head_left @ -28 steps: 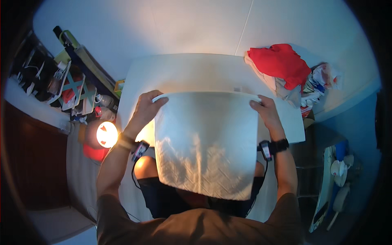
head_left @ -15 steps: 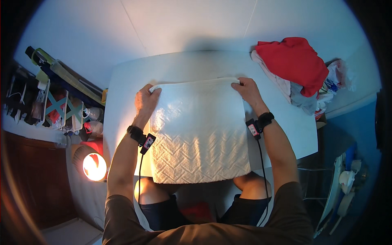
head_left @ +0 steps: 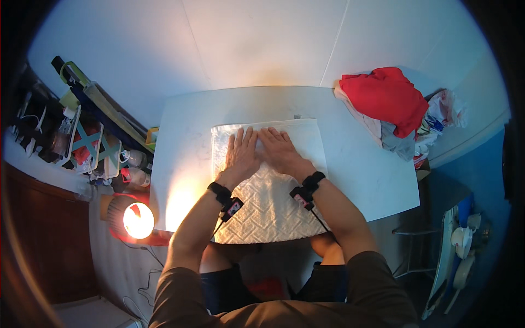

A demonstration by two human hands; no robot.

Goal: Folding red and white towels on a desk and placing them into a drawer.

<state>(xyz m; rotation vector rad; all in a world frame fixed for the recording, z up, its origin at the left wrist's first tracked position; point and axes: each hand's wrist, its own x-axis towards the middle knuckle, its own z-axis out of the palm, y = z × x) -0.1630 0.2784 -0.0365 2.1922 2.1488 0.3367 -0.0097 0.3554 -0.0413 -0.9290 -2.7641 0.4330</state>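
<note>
White towel [head_left: 268,202] lies spread on the table [head_left: 186,147], left hand [head_left: 241,153] and right hand [head_left: 281,151] pressed flat, fingers extended, gripping nothing.

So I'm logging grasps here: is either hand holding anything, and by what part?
Nothing is held. Left hand and right hand lie flat, palms down, on the white towel.

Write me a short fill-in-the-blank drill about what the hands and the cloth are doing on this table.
1. Both hands, left hand and right hand, lie ____ on the white towel.
2. The towel's near edge hangs over the ____ edge of the white table.
3. The pile of clothes is topped by a ____ garment.

Missing words: flat; front; red
</note>
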